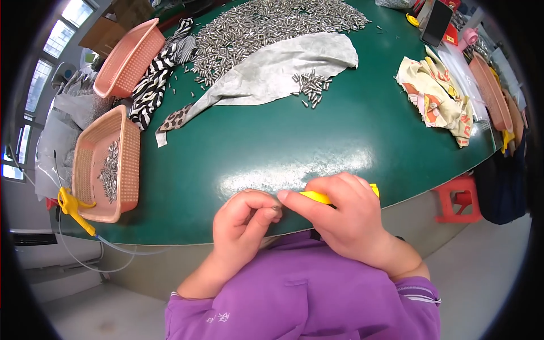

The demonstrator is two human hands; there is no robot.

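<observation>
My left hand [241, 224] is closed in a pinch on a small metal piece [275, 208], most of it hidden by the thumb and fingertip. Wrapped round a slim yellow-handled tool [316, 196] is my right hand [352, 221]; its index finger reaches over to the left fingertips. The tool's working end cannot be made out. Both hands are close together above the near edge of the green table [255, 150]. Farther off, a small heap of metal pins [311, 88] lies at the edge of a grey cloth [266, 71], in front of a large pile of similar pins [272, 25].
At the left stand a pink basket [130, 164] with metal pins inside and a second pink basket [123, 68] behind it. A yellow air gun [73, 207] with a hose hangs at the table's left edge. A patterned cloth [433, 96], phone [436, 24] and red stool [462, 198] are right.
</observation>
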